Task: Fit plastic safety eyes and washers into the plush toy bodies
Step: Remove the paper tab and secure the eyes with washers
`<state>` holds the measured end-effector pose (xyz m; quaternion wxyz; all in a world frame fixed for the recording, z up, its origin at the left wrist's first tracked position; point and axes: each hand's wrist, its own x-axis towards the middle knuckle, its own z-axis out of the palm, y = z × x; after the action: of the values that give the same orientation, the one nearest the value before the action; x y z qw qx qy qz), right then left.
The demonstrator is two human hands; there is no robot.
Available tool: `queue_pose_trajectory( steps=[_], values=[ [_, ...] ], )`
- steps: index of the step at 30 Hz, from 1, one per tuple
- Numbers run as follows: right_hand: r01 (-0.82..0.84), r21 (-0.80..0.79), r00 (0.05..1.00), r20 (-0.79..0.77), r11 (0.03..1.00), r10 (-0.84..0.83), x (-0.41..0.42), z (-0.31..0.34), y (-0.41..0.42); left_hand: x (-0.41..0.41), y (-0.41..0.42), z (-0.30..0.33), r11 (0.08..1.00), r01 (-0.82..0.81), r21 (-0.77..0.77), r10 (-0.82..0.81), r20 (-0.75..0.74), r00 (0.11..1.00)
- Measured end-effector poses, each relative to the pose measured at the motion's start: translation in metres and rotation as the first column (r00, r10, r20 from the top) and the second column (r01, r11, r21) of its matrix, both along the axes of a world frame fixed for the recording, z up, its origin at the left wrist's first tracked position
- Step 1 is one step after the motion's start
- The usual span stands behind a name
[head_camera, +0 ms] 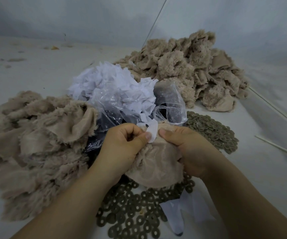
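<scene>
Both hands are bunched around one beige plush body point(154, 163), held inside out just in front of the person, right over the washers. The left hand point(122, 145) has its fingers curled in, thumb pinching a small white fabric patch point(152, 131) against the plush. A tiny dark bit sticks up at the top of that patch, could be the eye post, but it's too small to say for sure. The right hand point(186, 147) grips the plush from the other side, thumb pressed onto the fabric just beside the patch, other fingers wrapped under and hidden.

Stuff around it: a spread of olive-brown ring washers point(135, 216) on the pale tabletop point(35, 66) below the hands, and another heap of washers point(213, 133) off to the right. Just behind the hands sits a crumpled clear plastic bag point(170, 104) with something dark inside, kind of crowding the work. Behind that, a mound of white fabric scraps point(108, 83). There's a big pile of plush bodies point(35, 140) on the left, touching the bag, and a second plush pile point(191, 69) at the back right. Another loose white scrap point(177, 216) lies on the near washers. A thin pale stick point(277, 147) lies far right.
</scene>
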<state>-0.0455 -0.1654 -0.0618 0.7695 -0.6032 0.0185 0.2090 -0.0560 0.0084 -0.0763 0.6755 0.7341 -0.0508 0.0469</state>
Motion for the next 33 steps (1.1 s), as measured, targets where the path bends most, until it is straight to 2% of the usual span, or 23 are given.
queue_pose_trajectory(
  steps=[4, 7, 10, 12, 14, 16, 18, 20, 23, 25, 27, 33],
  values=[
    [-0.032, -0.060, 0.997, 0.070, 0.998, 0.036, 0.000, 0.000, -0.005, -0.001, 0.000, -0.001, 0.999, -0.028, -0.024, 0.027, -0.002, 1.000],
    [0.007, -0.229, 0.984, 0.176, 0.973, 0.034, 0.000, 0.000, -0.006, -0.002, 0.001, -0.001, 0.999, -0.033, 0.012, 0.033, -0.004, 0.999],
    [0.193, -0.345, 0.951, 0.297, 0.918, -0.089, 0.003, 0.001, -0.003, -0.004, 0.003, 0.001, 0.999, -0.022, 0.026, 0.023, -0.017, 1.000],
    [0.382, -0.383, 0.886, 0.412, 0.841, -0.215, 0.009, 0.003, -0.001, -0.005, 0.005, 0.002, 1.000, 0.005, 0.024, -0.004, -0.034, 0.999],
    [0.490, -0.393, 0.800, 0.556, 0.778, -0.223, 0.017, 0.009, 0.003, -0.007, 0.009, 0.004, 0.999, 0.033, 0.031, -0.032, -0.036, 0.999],
    [0.435, -0.404, 0.773, 0.626, 0.805, -0.103, 0.024, 0.018, 0.010, -0.008, 0.014, 0.007, 0.997, 0.057, 0.061, -0.057, -0.012, 0.998],
    [0.280, -0.448, 0.782, 0.619, 0.849, 0.069, 0.033, 0.024, 0.017, -0.008, 0.018, 0.011, 0.989, 0.094, 0.112, -0.096, 0.017, 0.995],
    [0.149, -0.557, 0.765, 0.589, 0.817, 0.262, 0.045, 0.027, 0.028, -0.008, 0.020, 0.013, 0.972, 0.122, 0.199, -0.132, 0.035, 0.991],
    [0.099, -0.798, 0.668, 0.496, 0.594, 0.555, 0.066, 0.023, 0.051, -0.009, 0.019, 0.014, 0.936, 0.148, 0.318, -0.166, 0.030, 0.986],
    [0.122, -0.884, 0.589, 0.430, 0.451, 0.685, 0.076, 0.018, 0.064, -0.009, 0.019, 0.014, 0.920, 0.186, 0.346, -0.200, 0.004, 0.980],
    [0.146, -0.896, 0.557, 0.424, 0.418, 0.714, 0.083, 0.013, 0.071, -0.008, 0.019, 0.013, 0.898, 0.227, 0.376, -0.235, -0.025, 0.972],
    [0.159, -0.888, 0.615, 0.431, 0.432, 0.661, 0.090, 0.008, 0.077, -0.006, 0.017, 0.010, 0.869, 0.239, 0.433, -0.252, -0.027, 0.967]
  ],
)
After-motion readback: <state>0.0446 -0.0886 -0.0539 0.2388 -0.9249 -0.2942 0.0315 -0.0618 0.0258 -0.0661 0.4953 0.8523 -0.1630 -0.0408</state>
